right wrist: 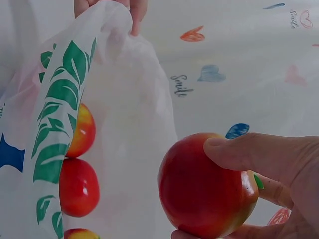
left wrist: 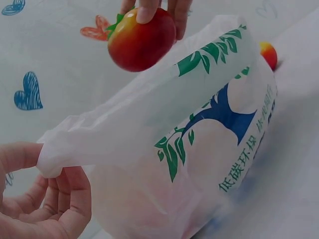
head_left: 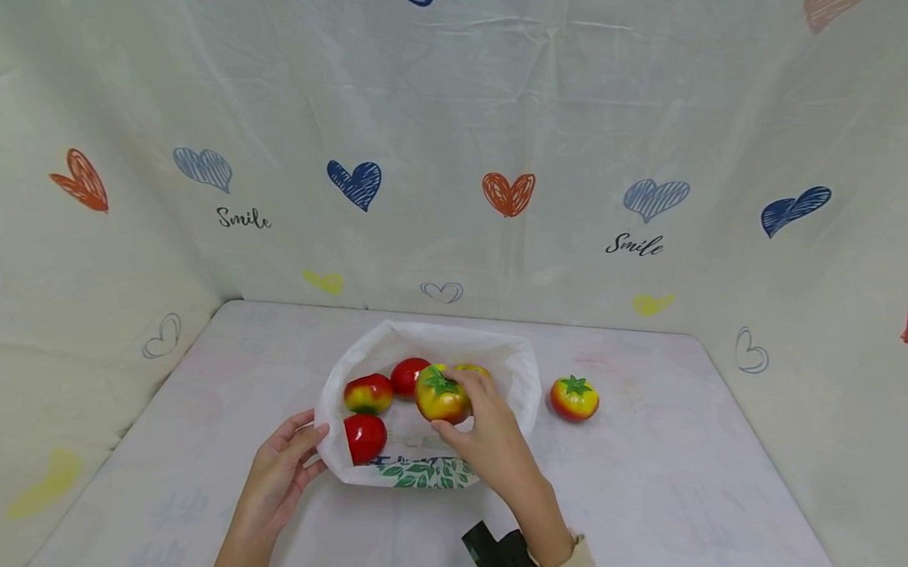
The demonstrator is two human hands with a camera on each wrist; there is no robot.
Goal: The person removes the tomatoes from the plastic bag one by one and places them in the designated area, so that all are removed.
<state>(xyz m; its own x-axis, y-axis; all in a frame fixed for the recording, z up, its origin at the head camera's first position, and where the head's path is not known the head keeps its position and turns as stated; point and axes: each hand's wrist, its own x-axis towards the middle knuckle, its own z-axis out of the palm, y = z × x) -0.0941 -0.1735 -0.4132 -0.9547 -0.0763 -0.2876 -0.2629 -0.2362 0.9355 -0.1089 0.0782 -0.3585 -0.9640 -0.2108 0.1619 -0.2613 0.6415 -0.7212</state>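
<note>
Six tomatoes in play: four in the bag, one in hand, one out on the table!
And here's the right hand [head_left: 497,436], thumb and fingers pinching one red-and-yellow tomato [head_left: 437,401] over the mouth of the single white bag [head_left: 528,381]; over on the other side, the left hand [head_left: 276,473] pinches the bag's rim between thumb and forefinger, the other fingers bent loosely below. Count them inside: two red tomatoes [head_left: 365,438], one red-and-yellow piece [head_left: 368,395], and one yellow-topped piece [head_left: 474,369], mostly hidden behind the right hand. Number six, the lone outsider [head_left: 574,400], sits on the table [head_left: 671,476], just right of the bag.
</note>
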